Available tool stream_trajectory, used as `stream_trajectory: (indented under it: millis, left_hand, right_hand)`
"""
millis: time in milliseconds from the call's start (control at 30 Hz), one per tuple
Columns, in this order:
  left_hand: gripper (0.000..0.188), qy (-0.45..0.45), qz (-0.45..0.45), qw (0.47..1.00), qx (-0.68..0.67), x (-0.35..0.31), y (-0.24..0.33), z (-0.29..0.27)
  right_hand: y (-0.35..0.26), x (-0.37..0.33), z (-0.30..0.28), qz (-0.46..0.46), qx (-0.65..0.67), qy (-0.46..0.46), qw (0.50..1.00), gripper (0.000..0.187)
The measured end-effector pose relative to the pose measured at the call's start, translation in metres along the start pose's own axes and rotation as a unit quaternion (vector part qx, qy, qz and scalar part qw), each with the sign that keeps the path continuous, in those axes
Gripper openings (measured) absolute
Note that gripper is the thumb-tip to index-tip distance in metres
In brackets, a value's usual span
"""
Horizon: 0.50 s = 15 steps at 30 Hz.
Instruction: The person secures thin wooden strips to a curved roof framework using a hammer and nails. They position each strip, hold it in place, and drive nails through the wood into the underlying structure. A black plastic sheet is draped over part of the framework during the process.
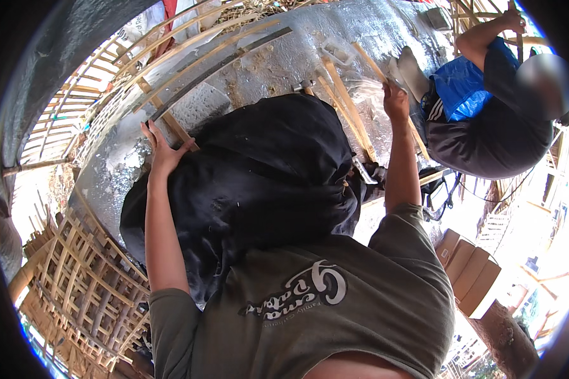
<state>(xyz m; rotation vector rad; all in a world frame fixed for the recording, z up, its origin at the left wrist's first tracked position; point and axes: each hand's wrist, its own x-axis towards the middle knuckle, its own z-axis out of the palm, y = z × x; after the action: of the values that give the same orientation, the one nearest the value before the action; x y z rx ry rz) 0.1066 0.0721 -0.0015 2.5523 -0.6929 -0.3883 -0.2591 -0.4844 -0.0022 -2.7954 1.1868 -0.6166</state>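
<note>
My left hand (163, 150) has its fingers spread, its thumb by the near end of a short flat wooden slat (165, 115). Beside its fingertips is the end of a long dark strip (224, 63). On the right, my right hand (396, 101) is closed around a long pale wooden strip (368, 60) that slants from the far side down past my forearm. Left of that hand lie several more pale wooden strips (344, 104). Black cloth (265, 158) covers my lap between both arms.
A grey block (199, 104) lies beyond my left hand on the grey sheet (272, 66). A hammer (305, 84) and a metal-bladed tool (363, 170) lie near the cloth. Another person (493, 120) sits at right. Woven bamboo (95, 284) stands at left, a cardboard box (468, 268) at right.
</note>
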Motion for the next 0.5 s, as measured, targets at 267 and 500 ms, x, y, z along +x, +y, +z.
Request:
stream_trajectory:
  millis: [267, 500]
  left_hand:
    - [0.147, -0.031, -0.025, 0.999, -0.013, -0.001, 0.011, -0.006]
    - [0.148, -0.007, -0.01, 1.0, -0.007, -0.002, 0.007, -0.004]
  right_hand:
    - [-0.039, 0.041, -0.097, 0.025, 0.227, -0.064, 0.972, 0.027]
    - [-0.087, 0.065, -0.119, 0.03, 0.382, -0.144, 0.912, 0.028]
